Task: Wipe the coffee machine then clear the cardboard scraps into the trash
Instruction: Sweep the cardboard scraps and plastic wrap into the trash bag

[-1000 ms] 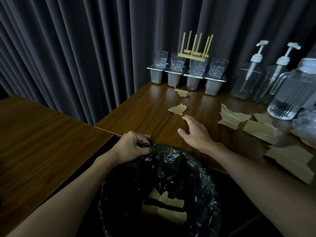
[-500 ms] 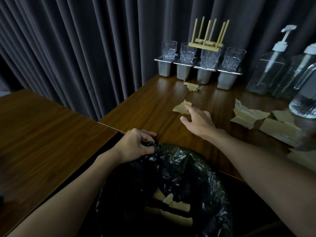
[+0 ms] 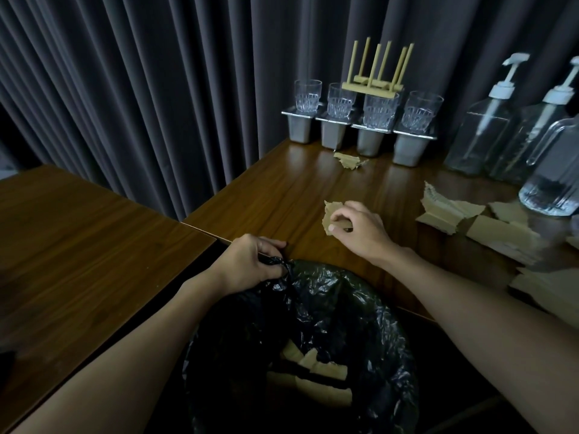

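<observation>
My right hand (image 3: 360, 230) pinches a small torn cardboard scrap (image 3: 329, 216) on the wooden table (image 3: 282, 195). My left hand (image 3: 250, 264) grips the rim of the black trash bag (image 3: 360, 308), which sits below the table's near edge. Several cardboard pieces (image 3: 313, 374) lie inside the bag. Another small scrap (image 3: 349, 160) lies farther back near the metal cups. A pile of larger scraps (image 3: 463, 214) covers the table's right side. No coffee machine is in sight.
Glasses on metal holders (image 3: 357, 120) line the back of the table, with a wooden rack (image 3: 376, 73) behind them. Pump bottles (image 3: 488, 120) and a glass jug (image 3: 554, 183) stand at the right. A second wooden table (image 3: 78, 245) is at the left; grey curtains hang behind.
My right hand reached forward from near the bag to the small scrap and closed its fingers on it. My left hand kept its grip on the bag.
</observation>
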